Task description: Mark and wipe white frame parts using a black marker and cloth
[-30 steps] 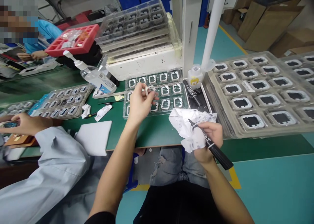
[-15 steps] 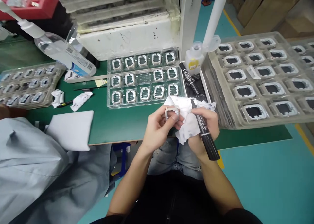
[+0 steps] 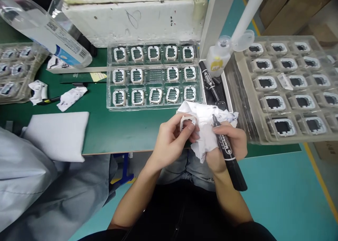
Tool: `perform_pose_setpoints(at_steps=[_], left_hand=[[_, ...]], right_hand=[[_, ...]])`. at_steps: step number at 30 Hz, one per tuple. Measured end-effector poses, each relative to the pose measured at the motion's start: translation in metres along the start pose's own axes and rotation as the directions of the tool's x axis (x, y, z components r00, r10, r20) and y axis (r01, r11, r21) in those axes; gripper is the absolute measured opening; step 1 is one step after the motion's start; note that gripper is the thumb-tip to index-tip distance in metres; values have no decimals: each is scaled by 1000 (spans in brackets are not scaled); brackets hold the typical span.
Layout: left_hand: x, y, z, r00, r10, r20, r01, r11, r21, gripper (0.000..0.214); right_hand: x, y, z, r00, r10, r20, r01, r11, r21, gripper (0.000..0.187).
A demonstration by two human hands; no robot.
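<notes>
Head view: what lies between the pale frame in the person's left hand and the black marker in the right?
In the head view, a crumpled white wipe lies between the frame and the marker, with left fingertips beside it.

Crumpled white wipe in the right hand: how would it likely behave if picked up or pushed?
The white wipe is probably floppy, since its lower edge hangs in loose folds. It is likely light, looking thin and sheet-like. Pushed, it would probably bunch rather than roll, given its creases.
</notes>
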State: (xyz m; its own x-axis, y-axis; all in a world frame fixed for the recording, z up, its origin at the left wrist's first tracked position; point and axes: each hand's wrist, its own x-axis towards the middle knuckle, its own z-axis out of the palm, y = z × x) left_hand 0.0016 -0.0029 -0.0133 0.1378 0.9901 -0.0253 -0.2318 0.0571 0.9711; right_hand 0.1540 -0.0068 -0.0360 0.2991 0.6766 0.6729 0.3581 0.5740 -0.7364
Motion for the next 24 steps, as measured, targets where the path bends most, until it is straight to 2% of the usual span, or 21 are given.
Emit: perform_pose_setpoints(at_steps=[3, 7, 10, 17, 20, 24], left_hand=[[-1, 0, -1, 1000, 5, 1, -5, 999, 44, 17], [-4, -1, -3, 999, 38, -6, -37, 992, 120, 16], [-6, -3, -4, 998, 56, -14, -53, 984, 172, 15], [-7, -5, -6, 995, 95, -11, -89, 964, 249, 16], [-6, -4, -6, 990, 141, -19, -127, 934, 334, 16], [-5, -2, -5, 974, 225, -21, -189, 863, 468, 23]], right_hand=[[0, -2, 1, 997, -7, 70, 4, 999, 43, 12], [0, -8, 5, 999, 25, 46, -23, 999, -41, 23], [2, -12, 6, 997, 17, 71, -9, 994, -109, 24], [6, -14, 3, 987, 73, 144, -57, 992, -115, 24], [6, -14, 4, 986, 115, 118, -101, 988, -117, 21], [5, -12, 5, 990, 103, 96, -94, 991, -94, 24]])
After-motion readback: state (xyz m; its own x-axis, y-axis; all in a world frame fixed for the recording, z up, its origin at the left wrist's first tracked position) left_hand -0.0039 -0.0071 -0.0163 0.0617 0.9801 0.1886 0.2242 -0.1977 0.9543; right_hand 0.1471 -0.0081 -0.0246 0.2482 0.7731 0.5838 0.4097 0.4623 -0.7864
